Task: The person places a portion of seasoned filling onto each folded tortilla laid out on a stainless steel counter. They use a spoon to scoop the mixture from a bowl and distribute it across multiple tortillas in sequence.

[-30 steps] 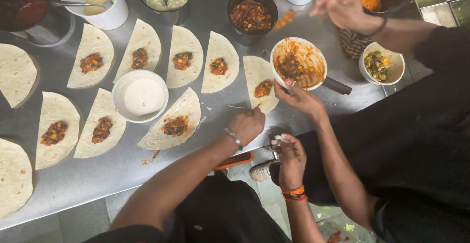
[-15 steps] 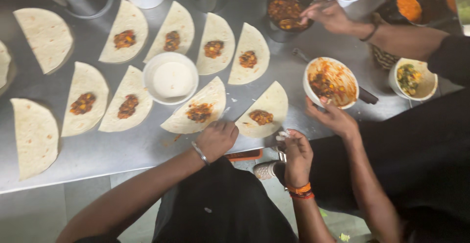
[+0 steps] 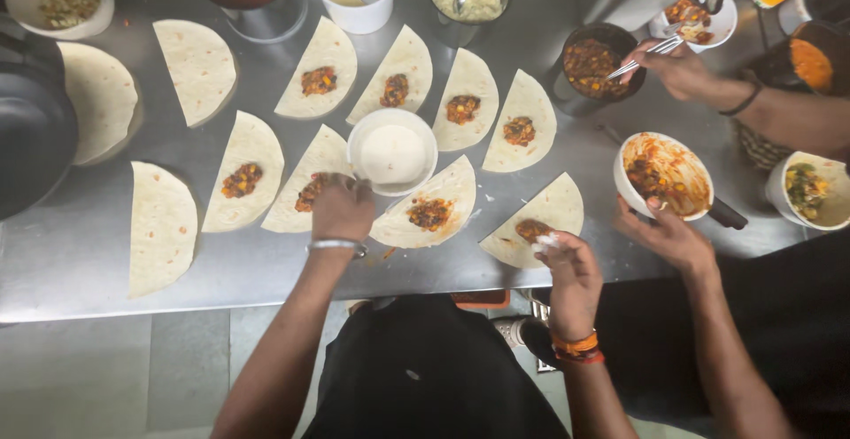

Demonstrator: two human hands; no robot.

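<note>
Several half tortillas with a dab of red-brown filling lie on the steel counter point(image 3: 80, 253). My left hand point(image 3: 342, 210), with a silver bracelet, rests with curled fingers on one half tortilla point(image 3: 297, 193), just left of a white bowl of white paste point(image 3: 392, 152). My right hand point(image 3: 572, 273), with orange wristbands, has its fingertips bunched and smeared with white paste. They touch the near edge of another filled half tortilla point(image 3: 544, 213). Between my hands lies a further filled half tortilla point(image 3: 429, 212).
On the right, a co-worker's hand point(image 3: 668, 237) holds a sauce-smeared white bowl point(image 3: 664, 173), and their other hand point(image 3: 677, 69) dips a fork into a dark pot of filling point(image 3: 595, 63). Sauce pots and cups line the back edge. A dark pan point(image 3: 31, 129) sits far left.
My left hand has moved left from the middle tortilla to the one beside the white bowl. My right hand has come up from below the counter edge onto the right tortilla.
</note>
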